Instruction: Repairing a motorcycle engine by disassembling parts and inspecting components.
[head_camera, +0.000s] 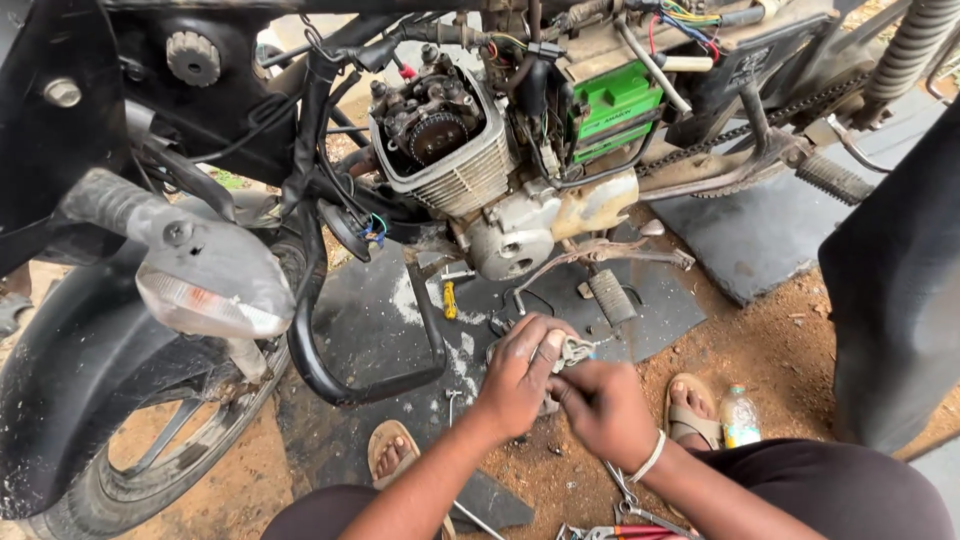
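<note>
While squatting by the motorcycle (470, 170), left hand (522, 372) gripping small metal part (573, 351), right hand (603, 408) closed just below it.

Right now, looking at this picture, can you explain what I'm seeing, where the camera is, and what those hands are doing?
The camera sits on a person's head and looks down, so the two arms at the bottom are their own. They crouch in sandals beside a partly stripped motorcycle whose engine top is open, showing a toothed sprocket. A green battery sits behind it. The left hand and right hand together hold a small grey metal part; what it is exactly is hard to tell. On the dark mat lies a yellow-handled tool. A small plastic bottle stands on the dirt, and red-handled pliers lie near the knees.
</note>
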